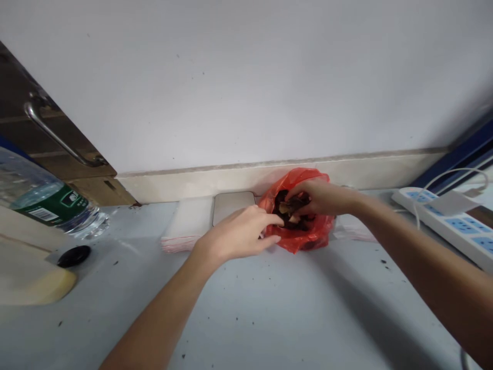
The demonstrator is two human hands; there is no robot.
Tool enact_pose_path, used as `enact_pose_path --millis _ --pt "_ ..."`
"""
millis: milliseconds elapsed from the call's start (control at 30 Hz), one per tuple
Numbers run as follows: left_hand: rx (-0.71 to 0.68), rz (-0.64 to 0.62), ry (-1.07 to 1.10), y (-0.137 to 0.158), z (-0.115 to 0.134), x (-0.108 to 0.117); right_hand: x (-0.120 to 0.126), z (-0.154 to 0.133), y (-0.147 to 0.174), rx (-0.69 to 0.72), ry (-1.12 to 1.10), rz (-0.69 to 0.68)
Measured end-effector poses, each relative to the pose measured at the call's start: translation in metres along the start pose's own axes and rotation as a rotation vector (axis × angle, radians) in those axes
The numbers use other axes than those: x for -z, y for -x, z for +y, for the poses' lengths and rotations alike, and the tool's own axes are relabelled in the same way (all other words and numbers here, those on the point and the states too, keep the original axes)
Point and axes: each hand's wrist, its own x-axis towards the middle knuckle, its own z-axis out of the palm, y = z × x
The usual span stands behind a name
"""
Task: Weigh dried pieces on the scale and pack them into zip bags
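Note:
A red plastic bag (293,242) stands with its mouth open against the foot of the wall. Dark brown dried pieces (287,208), with some paler bits among them, lie inside it. My right hand (321,198) reaches in from the right, its fingers curled around some of these pieces. At the left rim, my left hand (242,231) has its forefinger over the edge and its thumb lower down, with the bag's film between them. Behind that hand lies a flat, pale square plate with a dark edge (233,203), partly covered by the hand.
A stack of clear plastic bags with red edges (188,221) lies left of the plate. Further left are a large water bottle (50,205) and a black round lid (74,256). On the right sits a white power strip (442,221) with a cable (417,210).

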Motion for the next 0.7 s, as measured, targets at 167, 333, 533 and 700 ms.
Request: enact_pose_path --millis 167,333,533,700 --pt "0.055 -0.043 0.034 0.0 0.001 -0.004 0.008 -0.008 0.011 0.02 -0.068 -0.011" --pt "-0.063 0.133 0.12 -0.001 0.005 -0.001 0.019 0.0 0.013 0.108 -0.097 -0.066" --pt "-0.081 0.196 0.248 0.005 0.003 0.013 0.031 0.003 0.019 0.112 -0.157 -0.145" --pt "-0.052 0.172 0.213 0.014 -0.004 0.029 0.046 -0.003 0.027 0.103 -0.085 -0.246"
